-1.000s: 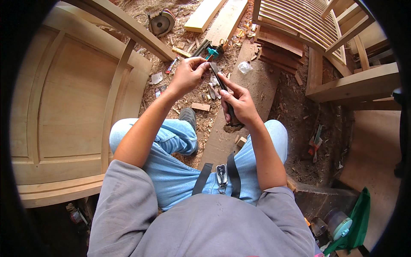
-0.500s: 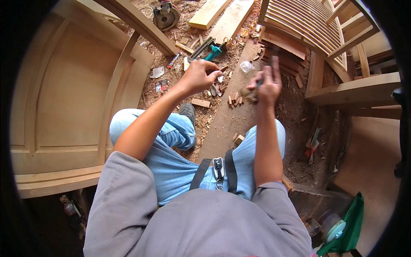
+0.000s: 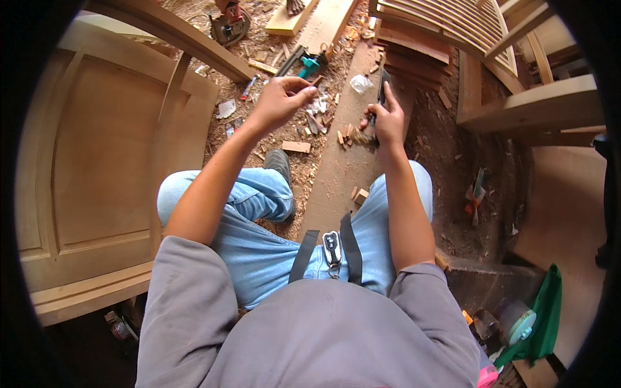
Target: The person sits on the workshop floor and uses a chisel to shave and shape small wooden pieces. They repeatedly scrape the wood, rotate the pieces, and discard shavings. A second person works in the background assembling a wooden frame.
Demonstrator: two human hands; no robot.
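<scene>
My left hand (image 3: 283,102) is closed above the litter of shavings, thumb and fingers pinched round a small reddish-brown wood piece (image 3: 316,81). My right hand (image 3: 389,123) grips a dark, flat, blade-like tool (image 3: 385,76). The index finger lies along it and its dark end points away from me. Its exact kind is unclear. Below that hand, over a wooden plank (image 3: 331,184), several small wood sticks (image 3: 345,137) lie in a loose cluster. A crumpled clear plastic bag (image 3: 361,83) rests on the plank farther off.
A large panelled wooden door (image 3: 107,149) stands on my left. Slatted wooden frames (image 3: 446,29) and stacked boards (image 3: 414,42) are at the far right. A teal-handled tool (image 3: 308,66), a circular saw (image 3: 229,26) and pale planks (image 3: 321,29) lie ahead among shavings.
My right hand has moved slightly left, and the dark tool shows more clearly. The left hand has shifted left with the wood piece still pinched. The whole view has shifted a little.
</scene>
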